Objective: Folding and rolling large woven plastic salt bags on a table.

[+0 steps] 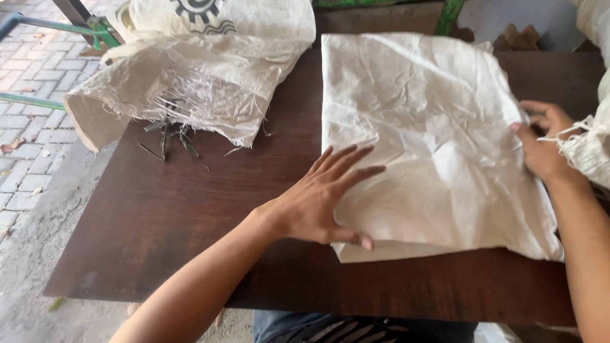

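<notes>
A flat, creased white woven sack (432, 133) lies on the dark brown table (190, 209), reaching from the far edge almost to the near one. My left hand (324, 200) rests flat on the sack's near left corner, fingers spread and pointing right. At the sack's right edge, my right hand (543, 140) pinches the cloth with curled fingers.
A pile of frayed woven sacks (190, 70) lies at the table's far left, hanging over the edge. More frayed sack material (591, 143) shows at the right border. Small dark clips or scraps (171, 136) lie below the pile. Paved ground (32, 127) is to the left.
</notes>
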